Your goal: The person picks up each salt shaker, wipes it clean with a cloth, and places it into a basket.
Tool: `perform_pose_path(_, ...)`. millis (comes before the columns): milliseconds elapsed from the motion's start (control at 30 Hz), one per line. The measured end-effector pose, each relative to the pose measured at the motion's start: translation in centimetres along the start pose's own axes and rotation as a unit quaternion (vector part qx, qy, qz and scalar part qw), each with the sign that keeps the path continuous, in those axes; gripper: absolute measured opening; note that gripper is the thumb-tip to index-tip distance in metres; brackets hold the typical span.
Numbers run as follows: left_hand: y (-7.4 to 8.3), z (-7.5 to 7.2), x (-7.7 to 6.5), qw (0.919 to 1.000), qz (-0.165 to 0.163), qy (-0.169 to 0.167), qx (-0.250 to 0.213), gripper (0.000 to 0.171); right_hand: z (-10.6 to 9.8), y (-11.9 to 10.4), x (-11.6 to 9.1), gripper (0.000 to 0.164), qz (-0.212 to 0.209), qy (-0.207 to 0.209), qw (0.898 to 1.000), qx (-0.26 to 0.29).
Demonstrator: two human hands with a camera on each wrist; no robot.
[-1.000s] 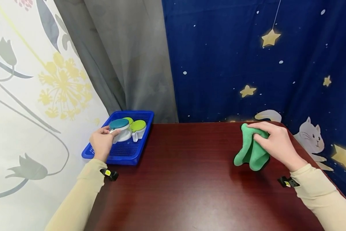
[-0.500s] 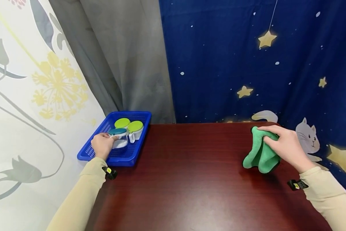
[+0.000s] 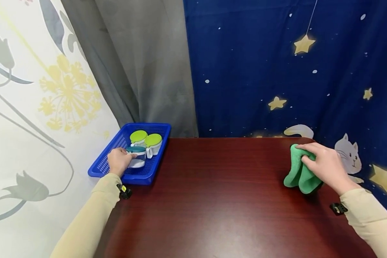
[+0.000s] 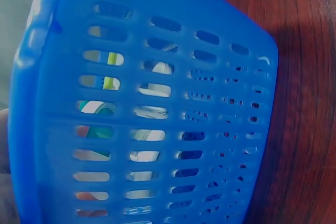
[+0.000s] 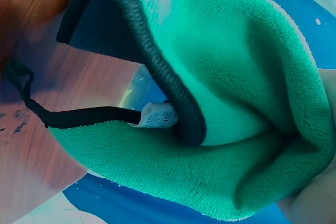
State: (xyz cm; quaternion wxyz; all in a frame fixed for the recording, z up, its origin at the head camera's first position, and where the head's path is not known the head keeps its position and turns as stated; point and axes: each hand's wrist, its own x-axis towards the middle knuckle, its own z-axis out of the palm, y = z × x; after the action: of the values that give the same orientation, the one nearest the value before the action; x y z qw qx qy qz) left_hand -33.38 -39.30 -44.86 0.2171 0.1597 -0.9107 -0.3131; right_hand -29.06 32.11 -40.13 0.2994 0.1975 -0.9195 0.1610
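In the head view my left hand (image 3: pixel 118 161) grips the handle side of a clear seasoning jar (image 3: pixel 137 162) with a teal lid, low in the blue plastic basket (image 3: pixel 136 179). Behind it stand two similar jars with lime-green lids (image 3: pixel 153 139). The left wrist view is mostly the slotted basket wall (image 4: pixel 58 124), with bits of jar showing through and the hand only at the left edge. My right hand (image 3: pixel 327 163) pinches a folded green cloth (image 3: pixel 301 175), which hangs down over the table. Up close, the cloth (image 5: pixel 220 66) shows a dark stitched border, a loop and a white tag.
The dark red wooden table (image 3: pixel 219 200) spreads between the two hands. A white floral curtain (image 3: pixel 28 143) hangs close along the left side, a grey curtain (image 3: pixel 154 79) behind the basket. Along the back and right falls a blue star-patterned curtain (image 3: pixel 245 71).
The teal-lidded jar has come down and toward me in the basket, in my left hand, uncovering the lime-lidded jar behind it. My right hand has carried the green cloth to the right.
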Motion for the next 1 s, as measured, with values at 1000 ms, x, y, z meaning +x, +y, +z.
perform_pose_path(1000, -0.2, -2.0, -0.6, 0.9733, -0.016, -0.174, 0.149, 0.041, 1.5, 2.7, -2.3, 0.036, 0.015, -0.075, 0.996, -0.051)
